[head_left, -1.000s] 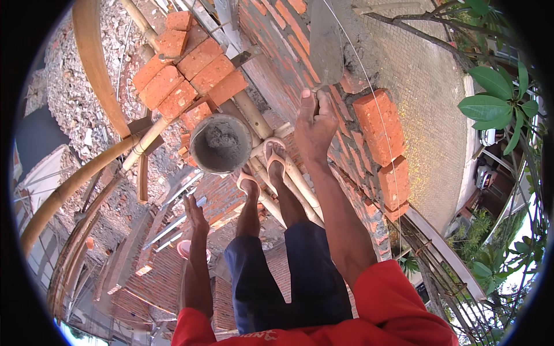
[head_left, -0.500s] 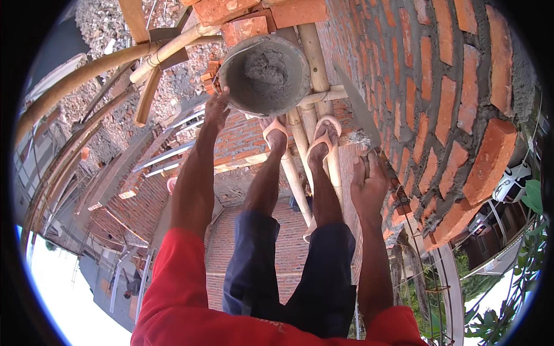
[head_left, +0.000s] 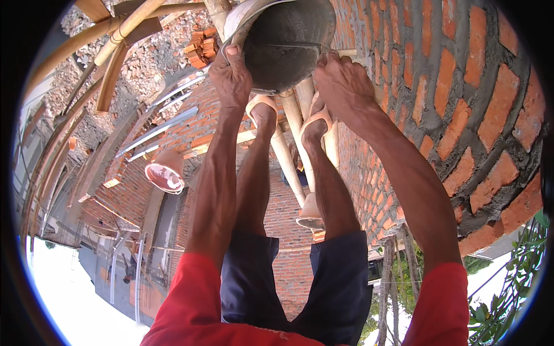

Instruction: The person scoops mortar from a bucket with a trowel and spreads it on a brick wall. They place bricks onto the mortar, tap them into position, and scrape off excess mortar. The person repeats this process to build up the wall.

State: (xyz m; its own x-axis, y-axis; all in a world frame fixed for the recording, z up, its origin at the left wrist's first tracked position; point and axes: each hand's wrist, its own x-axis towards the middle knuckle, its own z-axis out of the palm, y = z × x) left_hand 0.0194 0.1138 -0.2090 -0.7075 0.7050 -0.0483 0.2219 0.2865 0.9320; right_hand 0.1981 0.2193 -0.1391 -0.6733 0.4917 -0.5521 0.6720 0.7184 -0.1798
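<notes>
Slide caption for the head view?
Left hand gripping a tilted round grey bucket, right hand holding a grey metal trowel inside it, beside a red-brick wall.

Left of your left hand point(head_left: 232, 78): an orange brick stack point(head_left: 201, 49), with pale rubble point(head_left: 164, 51) beside it. Farther left, a bamboo pole point(head_left: 128, 33) and a timber plank point(head_left: 111, 81). Below that hand, to its left: pale metal bars point(head_left: 157, 132), then a pinkish bucket point(head_left: 164, 167). Below and between both hands, you have bamboo footing poles point(head_left: 295, 130). Well below your right hand point(head_left: 344, 83), off to its right: leafy branches point(head_left: 508, 303).
</notes>
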